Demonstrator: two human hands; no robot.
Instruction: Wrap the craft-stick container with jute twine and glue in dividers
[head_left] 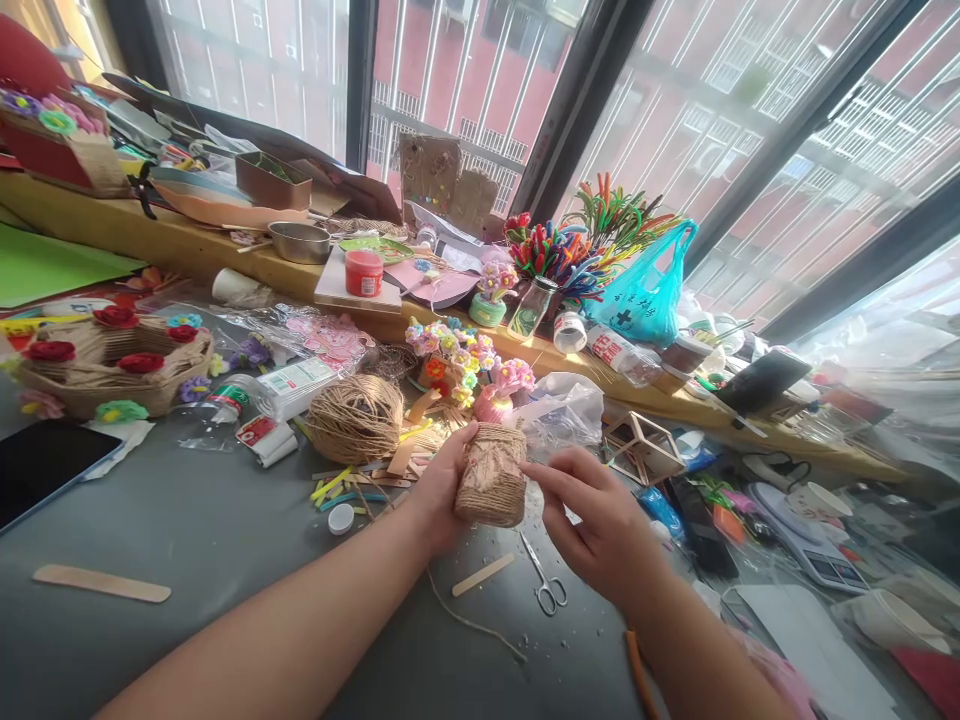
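Note:
A small jar wrapped in brown twine (491, 490) is gripped by my left hand (442, 490) from its left side, above the grey table. Crumpled pale brown material covers the upper front of the jar. My right hand (592, 510) is at the jar's right side, its index finger stretched out so that the tip touches the pale patch. The other fingers are loosely bent and apart, with nothing visible in them. Below the hands lie small scissors (546, 580), a short wooden stick (483, 576) and a loose strand of twine (480, 626).
A big twine ball (355, 418) and colourful craft flowers (454, 360) stand behind the jar. At left are a decorated basket (161, 385), a dark tablet (45, 465) and a wooden stick (102, 583). A kitchen scale (810, 540) sits at right. Supplies crowd the window ledge (210, 245).

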